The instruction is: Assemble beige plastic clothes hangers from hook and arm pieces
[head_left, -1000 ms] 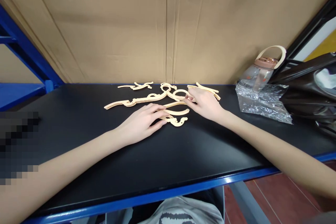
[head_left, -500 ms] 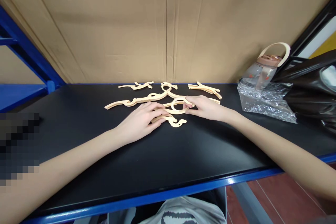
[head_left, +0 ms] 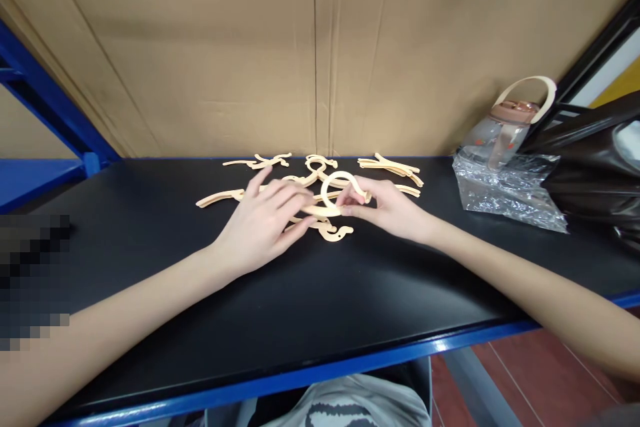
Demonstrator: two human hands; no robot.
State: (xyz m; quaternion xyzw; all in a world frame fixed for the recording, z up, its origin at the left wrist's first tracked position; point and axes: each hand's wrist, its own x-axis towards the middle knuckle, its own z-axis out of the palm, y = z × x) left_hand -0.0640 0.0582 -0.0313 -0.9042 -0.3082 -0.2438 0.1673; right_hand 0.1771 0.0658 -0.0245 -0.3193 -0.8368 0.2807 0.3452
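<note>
Several thin pale wooden cut-out pieces lie on a black shelf top [head_left: 150,260]. My right hand [head_left: 387,207] pinches a ring-shaped wooden piece [head_left: 336,185] and holds it tilted up off the surface. My left hand [head_left: 263,220] grips the same piece's lower left end between thumb and fingers, with the index finger raised. A curly piece [head_left: 334,232] lies flat just in front of both hands. A long curved piece [head_left: 220,197] stretches to the left behind my left hand.
More wooden pieces [head_left: 390,167] lie near the cardboard back wall [head_left: 315,47]. A clear bottle with a beige handle [head_left: 500,127] stands on crinkled plastic wrap [head_left: 505,197] at the right, beside a dark bag [head_left: 595,173]. A blue frame [head_left: 45,113] stands at the left.
Both hands have lifted the ring-shaped piece off the shelf and tilted it upright. My left index finger has risen.
</note>
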